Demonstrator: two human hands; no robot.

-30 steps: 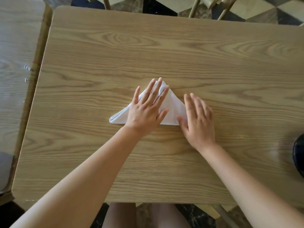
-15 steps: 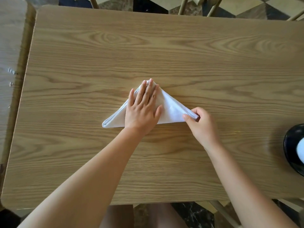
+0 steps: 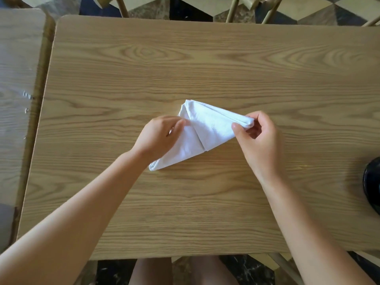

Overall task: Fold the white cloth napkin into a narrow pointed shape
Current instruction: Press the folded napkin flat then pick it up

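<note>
Right hand (image 3: 259, 140) fingers pinching napkin (image 3: 202, 133) right corner, raised off bench (image 3: 205, 68). Left hand (image 3: 159, 136) fingers curled together, gripping napkin's left fold.

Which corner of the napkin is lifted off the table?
The right corner, pinched by the right hand. The napkin's near-left corner lies flat on the table.

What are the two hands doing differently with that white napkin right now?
The right hand pinches the right corner of the napkin between thumb and fingers and lifts it off the table; the left hand grips the left edge lower down, fingers curled over the cloth. The right hand's fingers are bent into a tight pinch; the left hand's are blurred. Both hold the napkin.
</note>
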